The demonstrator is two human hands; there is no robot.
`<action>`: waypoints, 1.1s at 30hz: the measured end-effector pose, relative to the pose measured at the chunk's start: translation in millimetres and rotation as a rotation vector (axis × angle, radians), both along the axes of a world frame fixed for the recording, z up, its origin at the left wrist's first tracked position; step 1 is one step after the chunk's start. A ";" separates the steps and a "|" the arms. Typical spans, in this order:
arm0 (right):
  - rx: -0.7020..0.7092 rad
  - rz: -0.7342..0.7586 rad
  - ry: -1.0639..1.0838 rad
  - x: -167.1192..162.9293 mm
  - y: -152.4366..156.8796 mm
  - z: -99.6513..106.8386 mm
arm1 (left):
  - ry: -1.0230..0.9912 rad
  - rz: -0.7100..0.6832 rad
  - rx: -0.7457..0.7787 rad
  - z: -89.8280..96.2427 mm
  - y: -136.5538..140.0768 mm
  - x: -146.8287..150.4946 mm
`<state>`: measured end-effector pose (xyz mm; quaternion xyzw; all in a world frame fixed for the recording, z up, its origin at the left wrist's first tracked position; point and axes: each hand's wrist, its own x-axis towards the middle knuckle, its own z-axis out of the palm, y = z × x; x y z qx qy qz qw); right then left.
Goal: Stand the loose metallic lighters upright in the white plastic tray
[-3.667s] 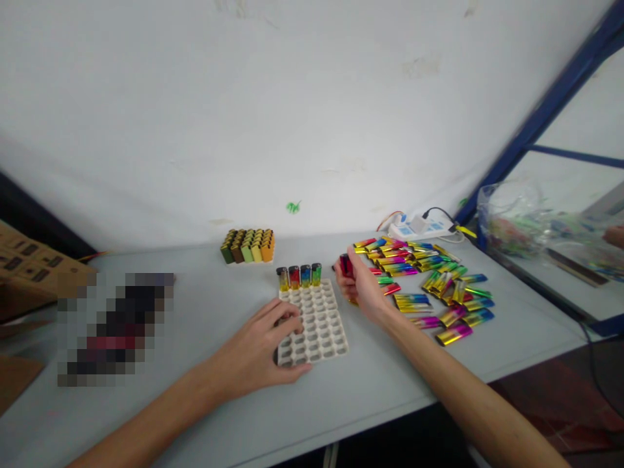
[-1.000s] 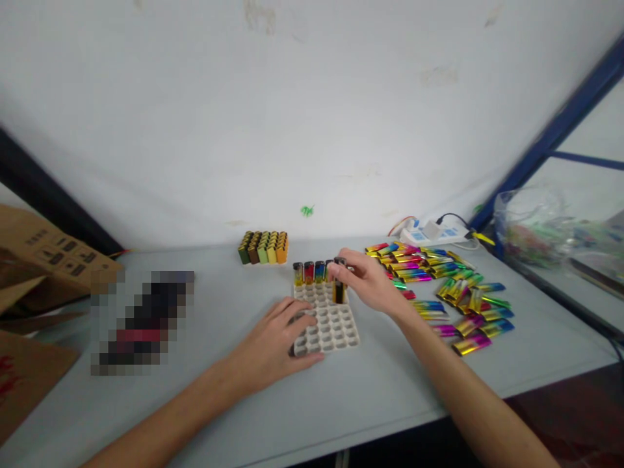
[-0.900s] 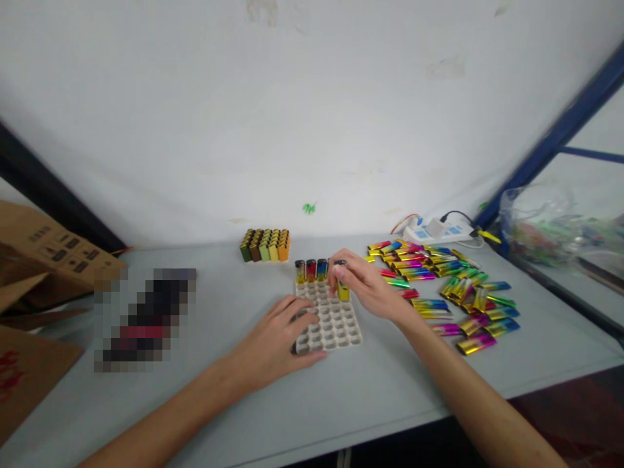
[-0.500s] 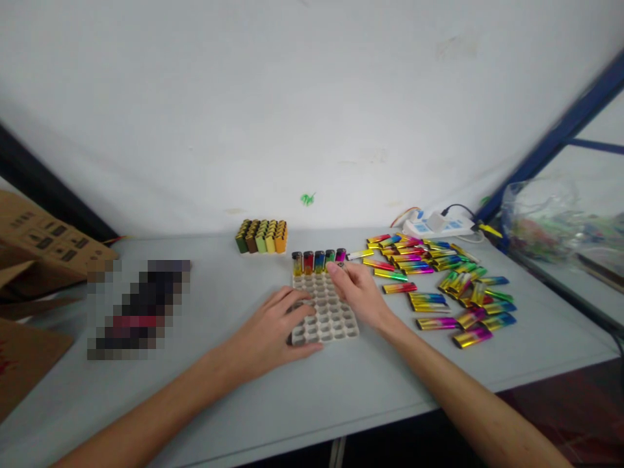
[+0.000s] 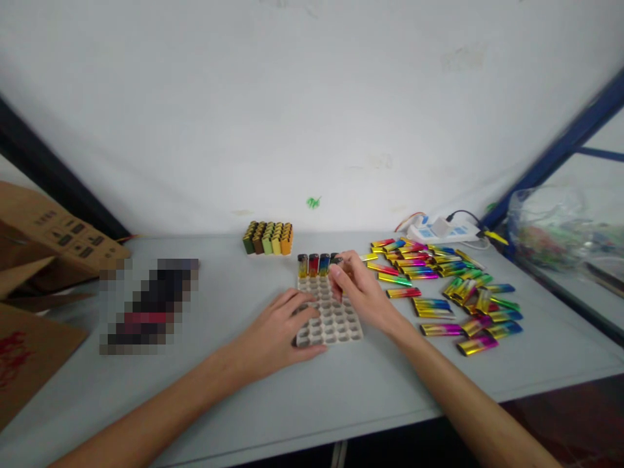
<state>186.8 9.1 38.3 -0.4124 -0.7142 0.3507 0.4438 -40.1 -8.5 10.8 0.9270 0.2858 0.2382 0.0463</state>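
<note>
A pale tray [image 5: 336, 329] with rows of holes lies in front of me. My left hand [image 5: 285, 325] holds it at its left side, fingers over the top and thumb along the near edge. Along the far end stands a row of black-topped lighters, including a red lighter [image 5: 313, 265] and a blue lighter [image 5: 324, 265]. My right hand [image 5: 358, 286] is closed at the right part of this row, thumb and fingers pinched around a lighter [image 5: 336, 260] with a black top. The fingers hide most of that lighter and the row's right end.
Many shiny multicoloured lighters [image 5: 441, 329] lie loose on the table [image 5: 370, 383] at the right. A block of upright green, brown and yellow lighters [image 5: 268, 239] stands near the wall. Behind are a power strip [image 5: 463, 231] and a plastic bag [image 5: 546, 227]; cardboard boxes [image 5: 43, 351] stand left.
My right hand has shifted slightly forward over the row's right end and now covers more of it. My left hand keeps its place on the tray. The whole view has moved a little.
</note>
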 end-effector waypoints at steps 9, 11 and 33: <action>0.251 -0.055 -0.229 -6.6 14.0 21.4 | 0.052 0.054 0.100 -2.7 -14.2 6.5; 0.264 -0.038 -0.324 -12.2 19.4 21.1 | 0.044 0.062 0.110 -4.0 -16.2 7.9; 0.292 0.102 -0.753 -32.5 37.5 36.7 | 0.040 0.073 0.075 -3.3 -14.7 8.2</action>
